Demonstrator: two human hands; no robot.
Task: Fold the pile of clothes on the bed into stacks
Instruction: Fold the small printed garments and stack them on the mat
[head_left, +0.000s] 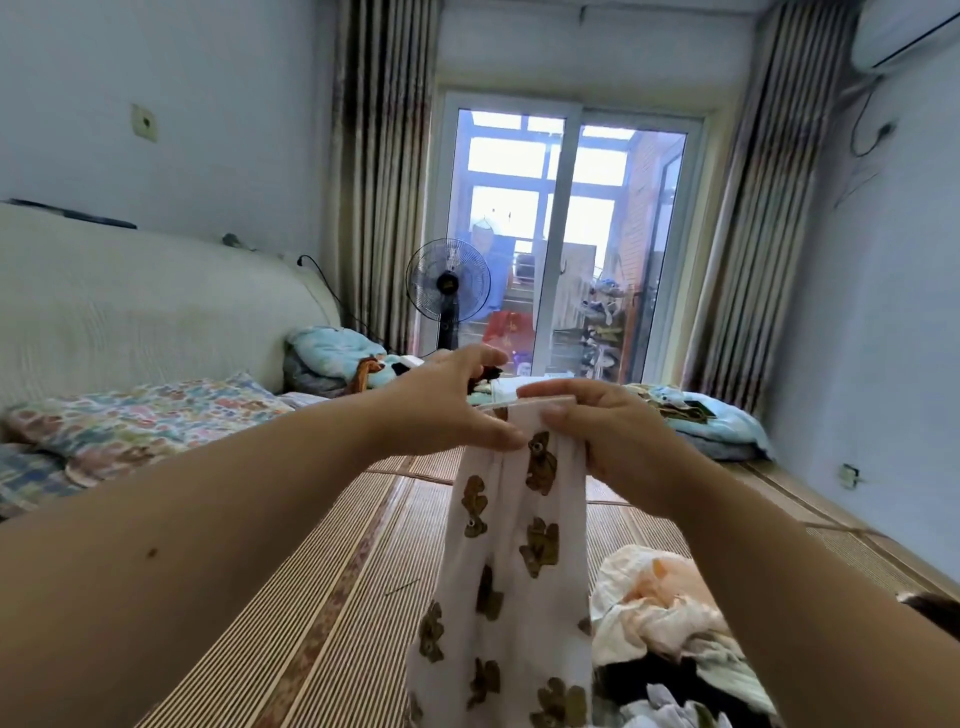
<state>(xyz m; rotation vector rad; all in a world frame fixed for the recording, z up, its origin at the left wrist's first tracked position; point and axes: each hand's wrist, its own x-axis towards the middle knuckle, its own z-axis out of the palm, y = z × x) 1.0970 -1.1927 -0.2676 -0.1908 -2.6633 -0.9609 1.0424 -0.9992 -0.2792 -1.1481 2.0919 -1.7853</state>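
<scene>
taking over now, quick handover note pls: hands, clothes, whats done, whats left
Hands: the left hand pinches the top edge of the garment, white with brown bears. The right hand grips the same edge right beside it.
Things: the garment hangs unfolded above the mat. The pile lies crumpled at lower right on the mat.
Done: no folded stack in view.
Left: fold this garment, lay it down to start a stack, then work through the pile.
</scene>
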